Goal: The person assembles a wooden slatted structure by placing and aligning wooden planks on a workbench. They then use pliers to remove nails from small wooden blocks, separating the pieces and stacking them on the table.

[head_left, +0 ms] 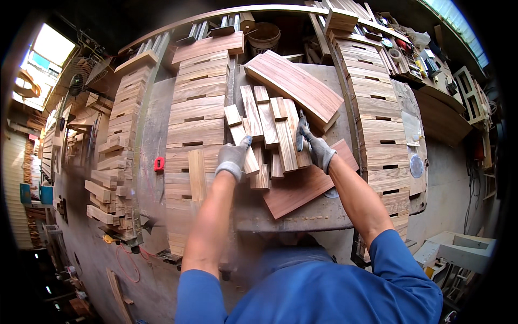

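Observation:
A pile of short wooden blocks (268,128) lies on the grey table (318,220), several of them stacked crosswise over others. My left hand (232,157), in a grey glove, closes on the leftmost wooden block (249,160); part of its fingers is hidden. Against the right side of the pile stands my right hand (315,143), also gloved, its fingers stretched and apart with dark fingertips. Under the pile's near right side is a reddish flat board (297,193). Behind the pile rest wider boards (297,86), laid at a slant.
Rows of slotted wooden pieces flank the table: a middle-left row (195,129), a right row (382,127) and a far-left stack (127,124). A red tape measure (158,164) lies between the left rows. A bucket (264,36) stands at the back, a fan (80,73) at far left.

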Demonstrator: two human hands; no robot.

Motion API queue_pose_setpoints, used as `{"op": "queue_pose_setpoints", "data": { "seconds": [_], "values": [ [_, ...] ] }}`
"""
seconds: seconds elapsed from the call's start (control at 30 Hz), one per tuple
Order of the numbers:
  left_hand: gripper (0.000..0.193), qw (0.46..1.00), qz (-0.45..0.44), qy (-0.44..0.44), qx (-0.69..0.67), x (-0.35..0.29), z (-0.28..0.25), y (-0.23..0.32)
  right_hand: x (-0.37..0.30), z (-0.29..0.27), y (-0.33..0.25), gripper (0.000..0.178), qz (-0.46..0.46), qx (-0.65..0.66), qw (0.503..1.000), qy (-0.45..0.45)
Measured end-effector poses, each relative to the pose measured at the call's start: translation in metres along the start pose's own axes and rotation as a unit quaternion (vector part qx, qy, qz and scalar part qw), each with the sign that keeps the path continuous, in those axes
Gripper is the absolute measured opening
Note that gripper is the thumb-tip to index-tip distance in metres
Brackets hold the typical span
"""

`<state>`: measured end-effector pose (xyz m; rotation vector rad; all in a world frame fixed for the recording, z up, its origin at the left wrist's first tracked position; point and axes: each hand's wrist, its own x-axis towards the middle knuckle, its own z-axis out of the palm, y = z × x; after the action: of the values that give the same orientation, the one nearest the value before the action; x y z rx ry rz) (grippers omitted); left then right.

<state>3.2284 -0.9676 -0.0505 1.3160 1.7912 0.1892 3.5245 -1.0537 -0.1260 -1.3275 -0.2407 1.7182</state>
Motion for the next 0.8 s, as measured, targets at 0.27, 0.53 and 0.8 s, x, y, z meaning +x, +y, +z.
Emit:
{"op": "queue_pose_setpoints", "data": {
  "seconds": [0.27, 0.53, 0.8],
  "values": [
    [0.02, 0.932, 0.116, -0.021, -0.342, 0.022, -0.019, -0.003, -0.032, 0.026, 0.001, 0.04, 0.099, 0.172, 0.976, -0.092],
    [0.039, 0.931, 0.162, -0.083, -0.317, 0.082, 0.002, 0.004, -0.019, 0.023, 0.01, 0.035, 0.123, 0.21, 0.959, -0.143],
    [0.051, 0.966, 0.207, -0.011, -0.153, 0.07, 0.008, 0.006, -0.019, 0.034, 0.009, 0.025, 0.117, 0.184, 0.969, -0.119]
  ]
}}
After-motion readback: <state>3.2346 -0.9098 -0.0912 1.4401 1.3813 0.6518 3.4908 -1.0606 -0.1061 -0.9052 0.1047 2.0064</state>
